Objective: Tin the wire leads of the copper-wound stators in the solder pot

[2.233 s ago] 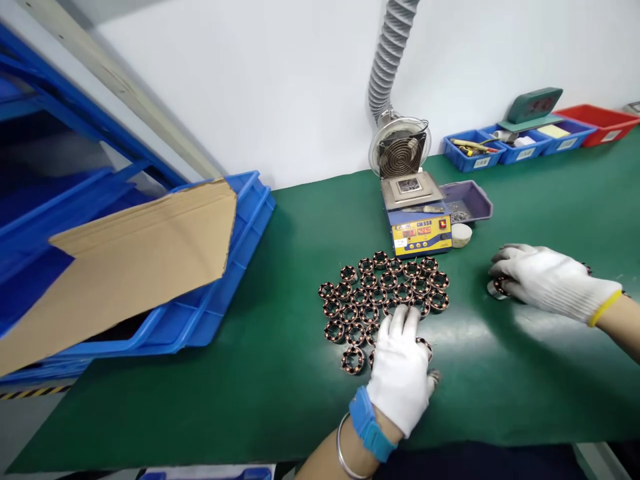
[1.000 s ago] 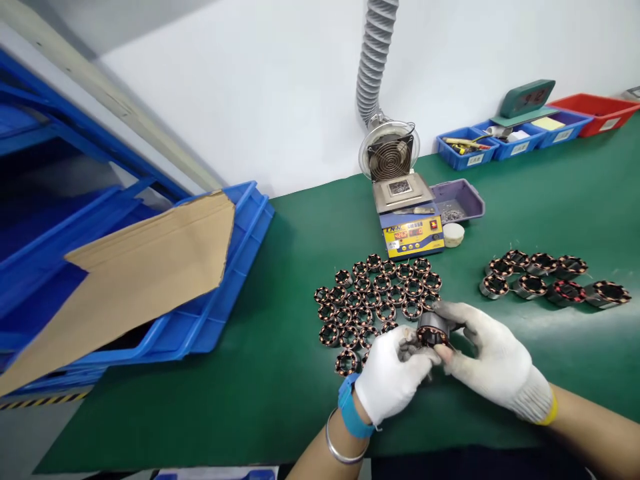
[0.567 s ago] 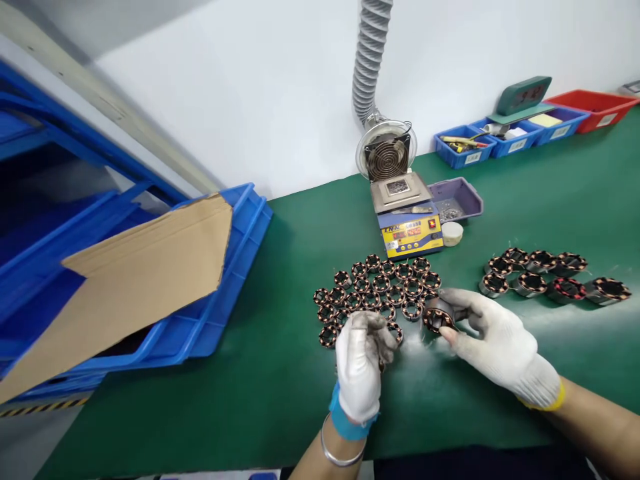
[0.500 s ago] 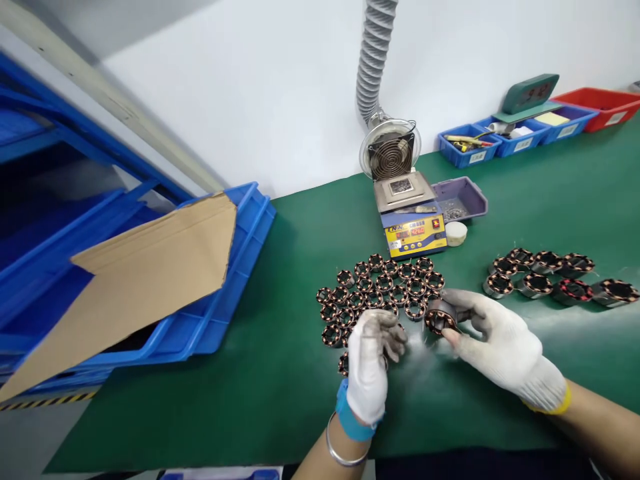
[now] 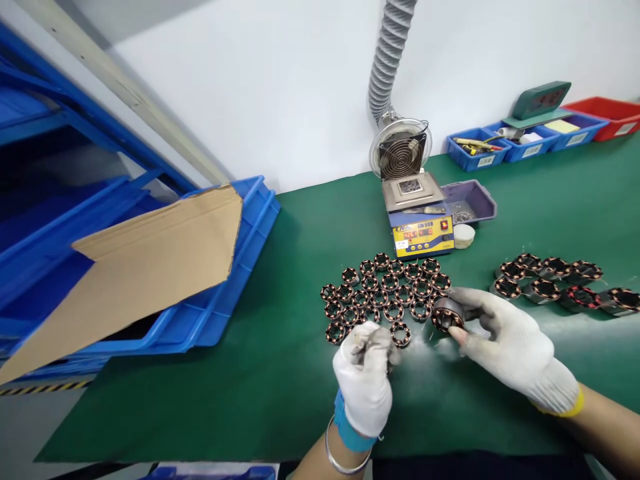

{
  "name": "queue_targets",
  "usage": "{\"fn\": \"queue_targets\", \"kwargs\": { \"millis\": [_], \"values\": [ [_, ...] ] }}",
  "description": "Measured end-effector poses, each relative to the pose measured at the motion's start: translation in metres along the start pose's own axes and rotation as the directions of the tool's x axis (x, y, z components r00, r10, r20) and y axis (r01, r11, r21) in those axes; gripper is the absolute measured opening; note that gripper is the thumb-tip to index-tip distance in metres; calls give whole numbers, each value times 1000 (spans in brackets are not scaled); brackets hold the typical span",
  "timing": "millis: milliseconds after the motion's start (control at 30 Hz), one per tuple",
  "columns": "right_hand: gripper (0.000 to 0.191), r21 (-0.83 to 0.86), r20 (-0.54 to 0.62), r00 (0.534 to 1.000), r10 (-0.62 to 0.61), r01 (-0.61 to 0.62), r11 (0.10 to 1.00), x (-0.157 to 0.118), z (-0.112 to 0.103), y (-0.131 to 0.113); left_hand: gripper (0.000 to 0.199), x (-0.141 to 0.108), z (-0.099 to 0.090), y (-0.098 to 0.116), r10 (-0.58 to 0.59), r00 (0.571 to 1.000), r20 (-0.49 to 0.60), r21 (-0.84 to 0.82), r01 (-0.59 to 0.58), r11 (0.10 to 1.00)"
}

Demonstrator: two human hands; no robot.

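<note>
Because your right hand [image 5: 515,350] pinches the ring [image 5: 449,309] just by its edges, the ring could slip and fall if that pinch goes soft. If it drops, it could knock the big group of rings [image 5: 380,306], since the closest ones are just past the right fingers and to their left. Thin wires [image 5: 436,343] poke out near the ring, so a glove could snag on one and bend it. Your right thumb tip [image 5: 457,335] shows bare, so a sharp wire could prick it.

The ring is right in the fingers of your right hand. Your thumb is on the near side, the other fingers are on the far side, and the ring's copper-dotted face points toward you. It looks lifted off the table [image 5: 240,407], but that is hard to tell.

Your left hand [image 5: 364,383] is to the left of those fingers, apart from the ring. Its fingers are curled in close and blurry, so you cannot tell if they hold anything. One lone ring [image 5: 401,345] sits on the table between your two hands, just beside the left fingers. A second bunch of rings [image 5: 543,298] lies farther out, to the right of your right fingers.
</note>
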State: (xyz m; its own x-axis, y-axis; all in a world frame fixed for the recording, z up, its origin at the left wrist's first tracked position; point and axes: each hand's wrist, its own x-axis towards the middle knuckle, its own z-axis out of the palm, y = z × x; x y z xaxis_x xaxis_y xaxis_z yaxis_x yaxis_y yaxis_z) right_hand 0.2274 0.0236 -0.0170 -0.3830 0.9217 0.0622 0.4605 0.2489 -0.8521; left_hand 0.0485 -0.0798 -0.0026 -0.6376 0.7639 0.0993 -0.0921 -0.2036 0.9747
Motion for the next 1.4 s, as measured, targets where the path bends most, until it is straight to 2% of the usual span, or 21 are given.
{"fn": "queue_targets", "kwargs": {
  "millis": [67, 133, 233, 333, 433, 500, 567, 700, 967, 1233, 1400],
  "values": [
    [50, -10, -29, 999, -22, 22, 1000, 12, -8, -8, 42, -1, 0, 0, -38, 999, 3, -67, 38, 997],
    [50, -89, -78, 994, -74, 67, 994, 36, -18, -21, 43, -4, 2, -1, -121, 990, 74, -93, 127, 988],
    [53, -294, -124, 979, -164, 121, 948, 92, -35, -45, 44, -11, 8, -4, -200, 958, 208, -66, 218, 974],
    [56, -491, -121, 971, -204, 120, 863, 162, -50, -67, 45, -14, 15, -7, -246, 924, 291, -31, 267, 963],
    [59, -675, -96, 964, -248, 121, 728, 224, -56, -83, 52, -12, 21, -8, -322, 892, 317, -47, 354, 934],
    [60, -754, -73, 970, -233, 99, 649, 254, -56, -90, 61, -8, 22, -6, -379, 865, 328, -79, 425, 902],
    [57, -788, -44, 977, -208, 94, 609, 274, -54, -96, 65, -4, 22, -5, -419, 846, 331, -112, 476, 873],
    [51, -806, 24, 984, -177, 124, 579, 292, -45, -102, 64, 2, 20, -3, -430, 838, 335, -153, 499, 853],
    [50, -825, 116, 985, -124, 165, 540, 301, -30, -99, 65, 2, 19, -3, -467, 800, 377, -147, 550, 822],
    [52, -816, 98, 985, -146, 163, 554, 301, -33, -104, 64, 4, 19, 1, -477, 791, 384, -141, 561, 816],
    [55, -781, 7, 984, -181, 119, 614, 296, -47, -114, 66, 4, 20, 0, -474, 803, 362, -153, 553, 819]
  ]
}}
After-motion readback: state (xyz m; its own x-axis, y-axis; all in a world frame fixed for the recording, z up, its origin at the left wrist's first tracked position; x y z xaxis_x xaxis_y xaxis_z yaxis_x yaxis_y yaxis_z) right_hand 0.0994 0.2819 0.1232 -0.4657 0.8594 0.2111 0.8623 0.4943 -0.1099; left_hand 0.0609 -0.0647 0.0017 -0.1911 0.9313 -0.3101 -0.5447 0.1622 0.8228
